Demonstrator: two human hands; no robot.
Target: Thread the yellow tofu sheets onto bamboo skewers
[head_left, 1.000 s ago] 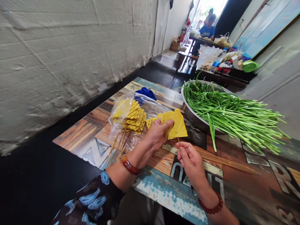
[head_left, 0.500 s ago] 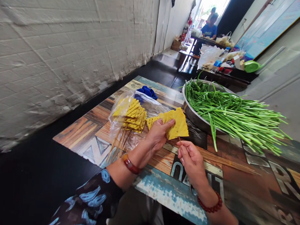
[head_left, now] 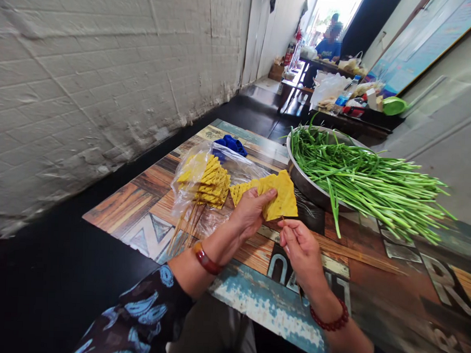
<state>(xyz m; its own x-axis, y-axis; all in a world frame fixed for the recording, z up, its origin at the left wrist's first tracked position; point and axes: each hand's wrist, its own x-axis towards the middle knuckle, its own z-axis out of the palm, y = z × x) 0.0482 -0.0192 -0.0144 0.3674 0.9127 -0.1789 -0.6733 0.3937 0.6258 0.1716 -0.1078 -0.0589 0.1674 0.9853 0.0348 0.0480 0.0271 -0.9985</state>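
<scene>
My left hand (head_left: 253,211) pinches a thin yellow sheet of food (head_left: 283,194), which looks like tofu skin, between thumb and fingers. Closed around a thin bamboo skewer (head_left: 283,218), my right hand (head_left: 299,247) is just below the sheet's lower edge. The skewer's tip meets that edge; how deep it goes in is hidden. More yellow pieces (head_left: 238,191) lie behind my left hand. To the left, a stack of skewered yellow sheets (head_left: 214,182) rests partly inside a clear plastic bag (head_left: 182,187), its sticks (head_left: 186,226) pointing toward me.
A metal basin (head_left: 303,182) heaped with long green stalks (head_left: 375,182) stands at the right. Loose skewers (head_left: 360,256) lie on the patterned table (head_left: 141,193). A blue cloth (head_left: 232,144) is behind the bag. Farther back, a person (head_left: 330,48) sits at another cluttered table.
The yellow sheet has tipped and shifted slightly down and right in my left hand, nearer the fingers of my right hand. Otherwise both hands stay almost in place.
</scene>
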